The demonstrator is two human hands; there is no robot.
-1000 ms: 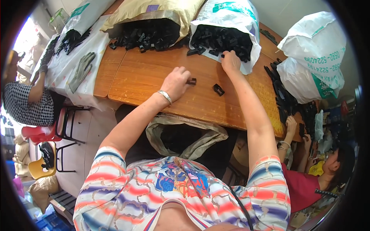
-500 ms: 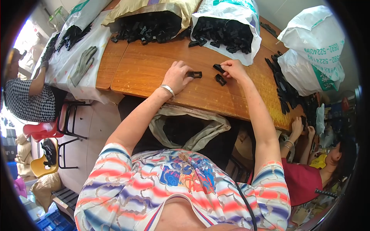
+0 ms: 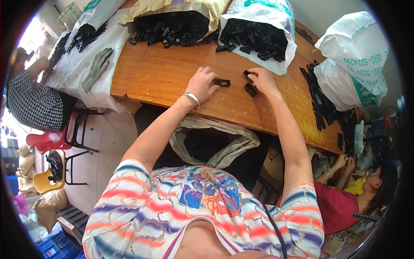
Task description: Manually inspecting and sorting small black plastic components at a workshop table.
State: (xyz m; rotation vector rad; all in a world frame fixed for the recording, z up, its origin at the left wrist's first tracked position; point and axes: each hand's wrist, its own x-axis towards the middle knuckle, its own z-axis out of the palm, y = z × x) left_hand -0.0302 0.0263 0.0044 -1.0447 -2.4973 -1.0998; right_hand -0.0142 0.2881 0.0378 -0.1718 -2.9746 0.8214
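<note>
My left hand (image 3: 203,87) pinches a small black plastic frame piece (image 3: 222,83) with a rectangular opening, just over the wooden table (image 3: 172,69). To its right, my right hand (image 3: 263,80) is closed, with thumb and fingers gripping one end of another small black plastic piece (image 3: 246,73). A third piece, a black plastic clip (image 3: 250,89), sits right below those fingers; whether they touch it I cannot tell. Under the table edge, a pale open sack (image 3: 235,160) rests at my lap, its inside dark.
Open sacks of black parts, one tan (image 3: 172,9) and one white (image 3: 258,13), lie along the far side. White bags (image 3: 351,56) and long black strips (image 3: 317,101) are at right. A grey glove (image 3: 97,69) lies left. People sit on both sides.
The right hand's piece now shows less beyond the fingertips, and the clip below is closer to the hand. The left hand barely differs. The right-side person's hands have drawn back from the table.
</note>
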